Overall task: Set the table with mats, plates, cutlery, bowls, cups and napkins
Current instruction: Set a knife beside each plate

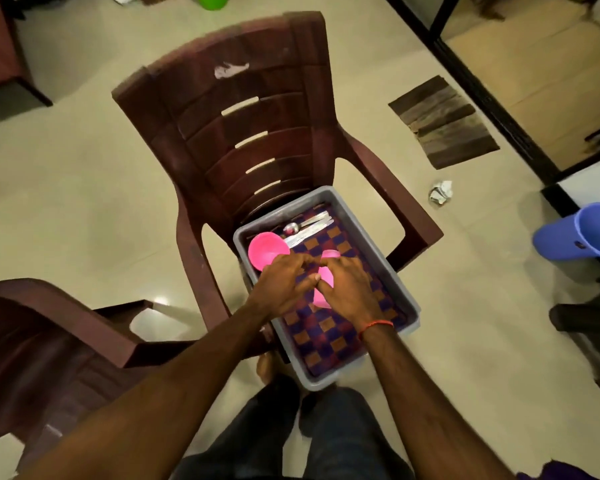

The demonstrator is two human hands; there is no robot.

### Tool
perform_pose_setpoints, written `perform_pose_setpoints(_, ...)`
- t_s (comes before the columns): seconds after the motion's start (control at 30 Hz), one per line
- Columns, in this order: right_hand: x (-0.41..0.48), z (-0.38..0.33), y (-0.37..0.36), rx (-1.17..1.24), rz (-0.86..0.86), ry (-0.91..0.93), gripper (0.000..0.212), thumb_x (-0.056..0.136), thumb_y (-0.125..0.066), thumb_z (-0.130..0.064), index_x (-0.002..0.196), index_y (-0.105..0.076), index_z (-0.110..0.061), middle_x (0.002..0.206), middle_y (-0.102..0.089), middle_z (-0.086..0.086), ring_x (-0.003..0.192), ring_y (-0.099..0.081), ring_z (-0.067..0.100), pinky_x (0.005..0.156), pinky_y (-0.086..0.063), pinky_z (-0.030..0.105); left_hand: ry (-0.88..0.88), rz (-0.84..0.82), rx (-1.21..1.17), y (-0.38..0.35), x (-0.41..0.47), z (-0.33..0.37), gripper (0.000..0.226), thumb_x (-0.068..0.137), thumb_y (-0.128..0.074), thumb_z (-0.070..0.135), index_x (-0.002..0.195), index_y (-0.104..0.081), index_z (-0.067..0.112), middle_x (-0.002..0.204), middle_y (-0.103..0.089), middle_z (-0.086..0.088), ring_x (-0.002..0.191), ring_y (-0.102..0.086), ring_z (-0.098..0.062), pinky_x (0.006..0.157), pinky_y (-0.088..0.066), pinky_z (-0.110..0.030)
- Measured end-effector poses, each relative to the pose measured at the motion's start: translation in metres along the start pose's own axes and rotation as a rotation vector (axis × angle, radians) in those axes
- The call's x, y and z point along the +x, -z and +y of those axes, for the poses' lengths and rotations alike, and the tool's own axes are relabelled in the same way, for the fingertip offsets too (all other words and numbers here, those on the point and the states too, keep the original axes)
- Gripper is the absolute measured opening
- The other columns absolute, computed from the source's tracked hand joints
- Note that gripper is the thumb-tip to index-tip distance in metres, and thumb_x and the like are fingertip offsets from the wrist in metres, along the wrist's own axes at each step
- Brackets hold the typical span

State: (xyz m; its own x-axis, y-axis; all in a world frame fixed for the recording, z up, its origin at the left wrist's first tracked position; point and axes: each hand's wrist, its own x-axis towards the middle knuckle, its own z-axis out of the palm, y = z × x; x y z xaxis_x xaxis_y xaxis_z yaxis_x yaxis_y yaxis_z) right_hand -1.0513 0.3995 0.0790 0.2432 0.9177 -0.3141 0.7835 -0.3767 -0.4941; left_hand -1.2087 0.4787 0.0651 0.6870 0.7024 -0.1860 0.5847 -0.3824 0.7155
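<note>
Right hand point(350, 289) curls round a pink cup point(325, 284); left hand point(284, 282) is just beside it, fingers bent, hold unclear. A bowl point(265, 249) lies beyond the left hand.

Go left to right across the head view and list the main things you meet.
Brown chair at the left edge → grey tub → crumpled paper → blue bin.

Two brown chairs point(243, 126) point(49, 341), one grey tub point(368, 233), one pink bowl point(267, 252)

I see 1 brown plastic chair point(243, 109) ahead, 2nd brown chair point(49, 317) at left, dark doormat point(444, 123), crumpled paper point(441, 192) near it, blue bucket point(579, 233) at right
</note>
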Motion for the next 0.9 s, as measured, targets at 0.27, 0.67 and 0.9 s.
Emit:
perform_pose_setpoints(0.27, 0.096, 0.027, -0.049, -0.068, -0.138, 0.043, 0.043, 0.093, -0.065, -0.035, 0.128, -0.059, -0.011, 0.121, -0.061, 0.010, 0.117, -0.050, 0.033, 0.093, -0.047, 0.043, 0.108, 0.020, 0.208, -0.022, 0.053, -0.066, 0.046, 0.091, -0.056, 0.053, 0.127, -0.064, 0.026, 0.126, -0.066, 0.001, 0.124, -0.052, -0.026, 0.102, -0.042, -0.049)
perform_pose_setpoints(0.67, 0.221, 0.099, -0.143, -0.259, -0.292, 0.110, 0.057, 0.093, -0.063, -0.033, 0.141, -0.043, -0.010, 0.148, -0.038, 0.011, 0.126, -0.044, 0.039, 0.096, -0.048, 0.047, 0.240, 0.160, 0.324, -0.055, 0.110, -0.131, 0.047, 0.088, -0.049, 0.051, 0.127, -0.061, 0.027, 0.134, -0.057, 0.004, 0.132, -0.041, -0.021, 0.105, -0.032, -0.046)
perform_pose_setpoints(0.9, 0.244, 0.110, -0.157, -0.433, -0.233, 0.200, 0.047, 0.092, -0.061, -0.018, 0.137, -0.048, -0.011, 0.138, -0.049, 0.008, 0.115, -0.048, 0.034, 0.080, -0.055, 0.044, 0.297, 0.221, 0.308, -0.062, 0.118, -0.141, 0.045, 0.092, -0.055, 0.052, 0.126, -0.062, 0.025, 0.134, -0.059, 0.002, 0.133, -0.043, -0.021, 0.107, -0.033, -0.047)
